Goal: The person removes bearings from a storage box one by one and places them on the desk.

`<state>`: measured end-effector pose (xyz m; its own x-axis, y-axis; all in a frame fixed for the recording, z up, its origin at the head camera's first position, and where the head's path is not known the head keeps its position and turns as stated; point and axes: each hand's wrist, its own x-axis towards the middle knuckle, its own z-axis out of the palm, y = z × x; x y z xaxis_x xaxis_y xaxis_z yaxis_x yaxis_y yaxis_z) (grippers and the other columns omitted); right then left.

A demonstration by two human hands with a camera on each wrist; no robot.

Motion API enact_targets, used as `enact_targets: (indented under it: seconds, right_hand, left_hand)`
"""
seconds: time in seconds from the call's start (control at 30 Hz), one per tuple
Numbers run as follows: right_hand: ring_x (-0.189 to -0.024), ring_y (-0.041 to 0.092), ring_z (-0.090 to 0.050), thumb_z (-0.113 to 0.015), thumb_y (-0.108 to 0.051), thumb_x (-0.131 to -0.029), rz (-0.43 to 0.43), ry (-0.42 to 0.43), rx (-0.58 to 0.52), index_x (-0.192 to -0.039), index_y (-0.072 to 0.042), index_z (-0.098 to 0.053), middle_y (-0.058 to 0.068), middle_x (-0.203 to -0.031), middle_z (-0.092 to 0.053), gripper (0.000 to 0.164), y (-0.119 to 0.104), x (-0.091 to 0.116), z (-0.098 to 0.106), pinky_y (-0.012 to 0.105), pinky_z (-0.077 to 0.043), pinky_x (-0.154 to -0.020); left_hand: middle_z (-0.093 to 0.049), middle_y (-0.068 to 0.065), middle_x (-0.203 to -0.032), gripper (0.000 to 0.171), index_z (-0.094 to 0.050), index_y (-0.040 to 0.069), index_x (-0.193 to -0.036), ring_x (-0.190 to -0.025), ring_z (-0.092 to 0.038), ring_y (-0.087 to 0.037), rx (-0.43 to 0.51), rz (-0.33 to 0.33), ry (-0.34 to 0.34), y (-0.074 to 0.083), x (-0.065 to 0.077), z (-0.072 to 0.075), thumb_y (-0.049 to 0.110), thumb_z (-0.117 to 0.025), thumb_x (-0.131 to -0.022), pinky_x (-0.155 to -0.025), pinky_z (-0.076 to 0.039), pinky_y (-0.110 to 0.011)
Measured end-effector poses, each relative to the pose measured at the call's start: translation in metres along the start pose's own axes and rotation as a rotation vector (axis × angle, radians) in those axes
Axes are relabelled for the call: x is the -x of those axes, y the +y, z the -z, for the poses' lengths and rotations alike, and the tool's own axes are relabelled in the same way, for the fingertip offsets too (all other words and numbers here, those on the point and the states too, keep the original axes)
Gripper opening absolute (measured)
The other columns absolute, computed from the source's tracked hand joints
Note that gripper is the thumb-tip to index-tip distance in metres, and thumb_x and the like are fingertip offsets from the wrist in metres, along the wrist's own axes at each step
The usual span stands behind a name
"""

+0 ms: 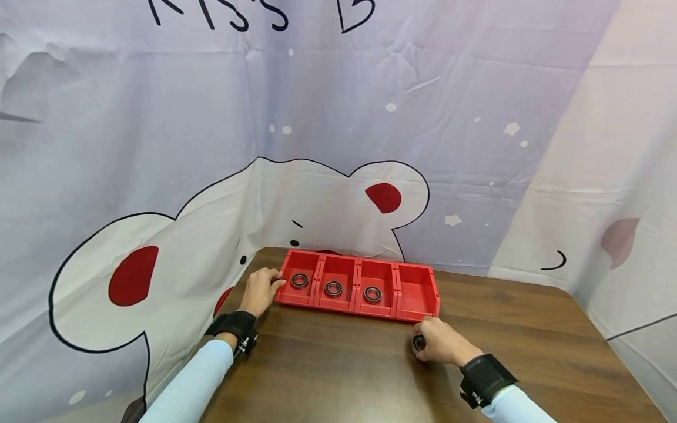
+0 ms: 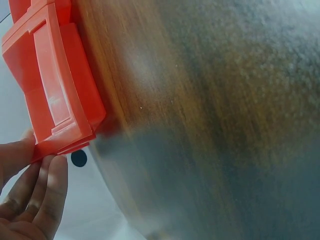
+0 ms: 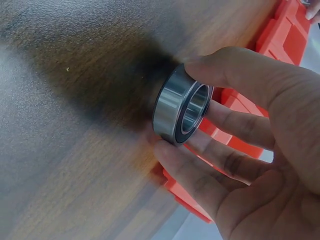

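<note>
1. Your right hand (image 1: 443, 342) was clamped on a held bearing (image 3: 170, 107), thumb against one side of its outer rim and a fingertip against the opposite side — the gap no wider than the ring between them.
2. The remaining fingers of that hand bent round behind the ring, close to its far side.
3. You had that bearing tipped up on edge, just in front of the rightmost compartment of the red bin row (image 1: 418, 292) and outside it; whether it touched the table (image 1: 338, 364) could not be told.
4. Your left hand (image 1: 259, 291) pinched the left end of the bin row, thumb on one side of its wall and fingers on the other — closed down to little more than the plastic's thickness.
5. The row's four compartments stood side by side before you: the first bearing (image 1: 299, 286) lay flat in the leftmost, the second bearing (image 1: 333, 295) in the next, the third bearing (image 1: 372, 301) in the one after.
6. Behind the table hung a printed cloth (image 1: 328, 94), and you wore a black wristband (image 1: 486, 379) on each arm.
</note>
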<state>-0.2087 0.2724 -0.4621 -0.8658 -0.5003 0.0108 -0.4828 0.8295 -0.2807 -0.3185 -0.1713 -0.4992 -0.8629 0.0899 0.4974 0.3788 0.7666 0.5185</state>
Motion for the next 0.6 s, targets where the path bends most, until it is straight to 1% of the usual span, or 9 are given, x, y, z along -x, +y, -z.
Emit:
enact_targets:
  seconds: [0.37, 0.6]
  right_hand:
    - [-0.068, 0.009, -0.046, -0.09, -0.008, -0.066, 0.0, -0.005, -0.006, -0.084, -0.011, -0.072, -0.005, -0.074, -0.056, 0.026, 0.0015, 0.0034, -0.0047, 0.028, -0.043, -0.058]
    - [-0.066, 0.009, -0.046, -0.091, -0.007, -0.064, 0.0, -0.001, 0.002, -0.084, -0.009, -0.071, -0.005, -0.073, -0.056, 0.028, 0.0007, 0.0048, -0.0072, 0.029, -0.044, -0.058]
  left_hand:
    - [-0.071, -0.014, -0.095, 0.018, -0.078, -0.001, -0.104, -0.087, -0.067, -0.031, -0.004, 0.021, -0.017, 0.0026, -0.0012, 0.0014, 0.01, -0.081, -0.09, -0.079, -0.056, -0.045]
    - [-0.071, -0.014, -0.093, 0.019, -0.078, -0.002, -0.103, -0.087, -0.067, -0.033, -0.01, 0.002, 0.001, 0.0007, -0.0004, 0.0009, 0.009, -0.082, -0.088, -0.079, -0.055, -0.047]
